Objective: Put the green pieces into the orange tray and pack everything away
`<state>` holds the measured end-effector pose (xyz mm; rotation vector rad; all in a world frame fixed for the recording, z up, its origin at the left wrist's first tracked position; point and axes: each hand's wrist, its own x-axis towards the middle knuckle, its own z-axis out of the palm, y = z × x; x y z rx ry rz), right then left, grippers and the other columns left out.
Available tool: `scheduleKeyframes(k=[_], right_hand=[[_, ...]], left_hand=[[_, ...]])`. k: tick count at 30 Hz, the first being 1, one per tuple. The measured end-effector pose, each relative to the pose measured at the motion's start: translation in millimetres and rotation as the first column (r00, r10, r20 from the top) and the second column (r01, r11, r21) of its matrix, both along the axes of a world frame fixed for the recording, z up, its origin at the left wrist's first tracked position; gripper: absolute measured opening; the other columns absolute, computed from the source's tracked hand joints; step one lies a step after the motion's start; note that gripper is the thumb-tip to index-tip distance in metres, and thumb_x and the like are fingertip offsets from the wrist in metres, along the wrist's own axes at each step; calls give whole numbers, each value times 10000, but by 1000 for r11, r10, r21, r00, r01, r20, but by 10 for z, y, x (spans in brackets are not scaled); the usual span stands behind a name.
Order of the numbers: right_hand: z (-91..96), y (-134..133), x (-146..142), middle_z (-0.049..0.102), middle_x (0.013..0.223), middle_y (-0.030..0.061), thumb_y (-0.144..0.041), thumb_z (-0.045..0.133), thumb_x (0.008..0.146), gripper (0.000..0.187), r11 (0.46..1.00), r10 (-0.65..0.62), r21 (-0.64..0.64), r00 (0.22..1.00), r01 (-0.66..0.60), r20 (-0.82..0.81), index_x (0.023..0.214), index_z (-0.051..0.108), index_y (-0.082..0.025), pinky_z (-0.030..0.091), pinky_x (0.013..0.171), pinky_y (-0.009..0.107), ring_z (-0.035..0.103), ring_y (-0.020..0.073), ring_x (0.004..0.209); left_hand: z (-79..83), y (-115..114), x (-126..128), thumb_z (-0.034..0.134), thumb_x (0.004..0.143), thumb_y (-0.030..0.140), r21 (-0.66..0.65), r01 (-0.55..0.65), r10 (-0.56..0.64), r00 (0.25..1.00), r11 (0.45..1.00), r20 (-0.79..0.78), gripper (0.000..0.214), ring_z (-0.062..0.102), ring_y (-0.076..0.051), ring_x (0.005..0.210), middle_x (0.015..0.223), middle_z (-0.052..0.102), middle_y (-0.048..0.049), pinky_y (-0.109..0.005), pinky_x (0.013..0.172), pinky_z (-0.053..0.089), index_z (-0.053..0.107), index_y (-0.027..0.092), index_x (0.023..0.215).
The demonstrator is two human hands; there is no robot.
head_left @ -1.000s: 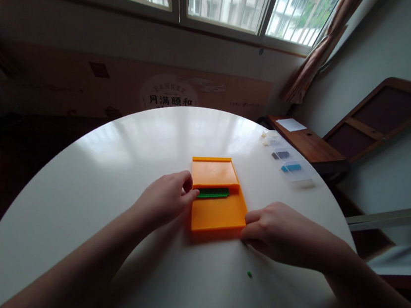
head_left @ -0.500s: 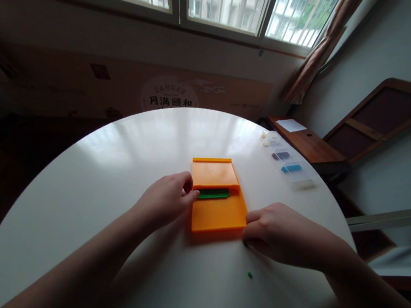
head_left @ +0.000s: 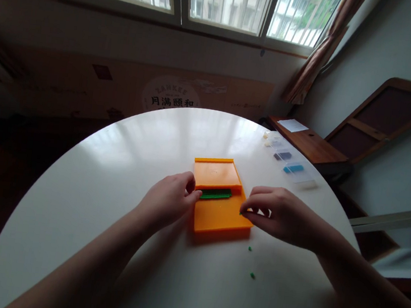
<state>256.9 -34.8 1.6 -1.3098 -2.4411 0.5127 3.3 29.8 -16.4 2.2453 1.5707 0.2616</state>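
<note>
An orange flat box (head_left: 218,215) lies in the middle of the round white table (head_left: 122,163), its sliding lid (head_left: 216,173) pushed back so a green strip of pieces (head_left: 215,193) shows in the gap. My left hand (head_left: 168,200) rests against the box's left edge, fingers curled, thumb tip at the green strip. My right hand (head_left: 280,214) hovers over the box's right edge, thumb and forefinger pinched on a tiny green piece. Two small green pieces (head_left: 250,249) (head_left: 252,275) lie loose on the table in front of the box.
A row of small clear bags (head_left: 289,164) with blue, dark and pale pieces lies at the table's far right edge. Beyond it stand a wooden side table (head_left: 307,144) with a paper and a leaning wooden frame (head_left: 390,116). Windows run along the back wall.
My right hand has lifted from the table by the box's near right corner and moved up over the box's right edge, pinching. A second green piece now shows on the table. The left hand stayed.
</note>
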Motion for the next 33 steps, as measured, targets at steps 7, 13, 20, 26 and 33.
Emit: scheduleKeyframes(k=[7,13,20,26,33], right_hand=[[-150,202,-171,638,916,-6,-237,544,845,196,954,-299,90,927,286,225,909,729,-255,362,668,202,566,86,763],[-158,191,-293,639,917,-21,-318,511,873,216,938,-346,111,871,328,348,919,722,-294,311,614,213,577,97,779],[-157,172,-290,642,932,-17,-368,509,886,226,930,-366,114,865,348,343,906,719,-287,298,603,205,572,99,777],[-184,204,-306,644,918,15,-380,497,890,267,924,-382,110,860,367,338,899,726,-244,287,591,212,562,100,763],[-211,233,-301,634,905,0,-383,503,893,250,921,-390,122,860,371,329,891,720,-260,283,586,209,555,91,745]], left_hand=[[5,-7,-3,536,816,416,7,10,-10,1000,1000,10,193,610,-198,681,785,674,-18,-288,538,360,557,224,802],[7,-16,-2,546,816,392,21,16,-16,1000,1000,8,169,615,-202,708,797,673,-16,-288,554,364,549,225,792],[14,-32,-2,545,817,390,34,16,-17,1000,999,17,168,610,-201,718,812,670,-15,-289,557,353,535,225,786],[19,-41,8,551,814,395,23,10,-10,1000,1000,18,174,607,-205,717,809,671,-15,-289,556,352,529,226,779],[7,-35,6,555,814,400,25,6,-6,1000,1000,13,177,609,-205,721,823,673,-23,-290,543,352,546,224,794]])
